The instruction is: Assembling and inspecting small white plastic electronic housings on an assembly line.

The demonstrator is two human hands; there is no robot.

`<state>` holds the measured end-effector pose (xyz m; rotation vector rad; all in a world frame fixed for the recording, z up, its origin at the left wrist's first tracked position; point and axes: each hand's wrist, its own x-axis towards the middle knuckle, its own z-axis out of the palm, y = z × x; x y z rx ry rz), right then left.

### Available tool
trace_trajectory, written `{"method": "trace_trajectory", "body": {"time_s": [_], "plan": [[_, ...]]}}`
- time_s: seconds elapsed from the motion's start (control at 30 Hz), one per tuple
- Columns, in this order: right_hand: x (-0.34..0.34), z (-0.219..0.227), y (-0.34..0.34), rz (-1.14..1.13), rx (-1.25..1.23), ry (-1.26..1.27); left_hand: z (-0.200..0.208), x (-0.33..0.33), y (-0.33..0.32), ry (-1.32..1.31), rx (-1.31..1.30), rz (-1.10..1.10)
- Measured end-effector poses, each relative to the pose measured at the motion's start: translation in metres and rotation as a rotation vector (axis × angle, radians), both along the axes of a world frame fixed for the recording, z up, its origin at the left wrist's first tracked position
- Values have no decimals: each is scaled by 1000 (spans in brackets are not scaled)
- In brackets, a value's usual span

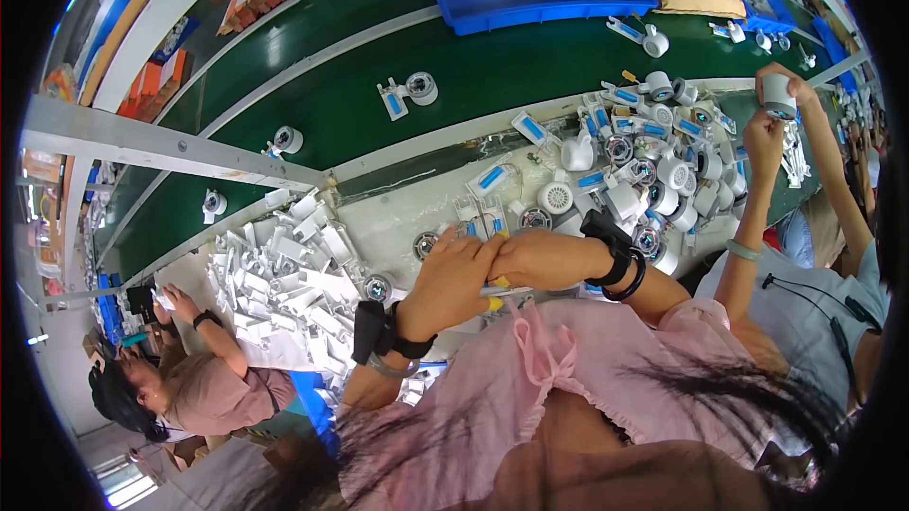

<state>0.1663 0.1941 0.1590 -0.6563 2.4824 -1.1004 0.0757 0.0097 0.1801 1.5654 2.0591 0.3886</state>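
My left hand (pixel 448 286) and my right hand (pixel 542 258) meet over the white worktable (pixel 407 198), fingers bent and pressed together. Something sits between them, mostly hidden; small yellow bits (pixel 495 304) show below the fingers. Just beyond the fingertips is a white plastic part with blue strips and thin wires (pixel 485 226); whether I hold it cannot be made out. Round white housings lie close by: one with a grille (pixel 555 197), one with a shiny round face (pixel 426 245) and another beside my left wrist (pixel 377 287).
White plastic pieces (pixel 284 274) are heaped at left, assembled round-headed units (pixel 663 170) at right. Beyond runs a green conveyor (pixel 331 113) with scattered units and a blue tray (pixel 530 0). A metal post (pixel 170 143) crosses the left. Co-workers at both sides hold white parts (pixel 778 94).
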Motion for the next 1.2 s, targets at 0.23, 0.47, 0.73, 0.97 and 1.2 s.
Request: {"method": "trace_trajectory", "body": {"time_s": [0.23, 0.47, 0.73, 0.97, 1.2], "plan": [[4, -30, 10, -208, -395, -162, -36, 3, -6, -217, -89, 125], [18, -61, 12, -265, -908, -488, -11, -4, 3, -517, -1, 75], [23, -48, 17, -110, -864, -366, -3, 0, -2, -829, 78, 321], [30, -45, 9, -273, -695, 43, 7, 21, 6, -737, 270, 576], [54, -12, -1, -660, -342, 384, -15, 32, 7, -824, 568, 705]]}}
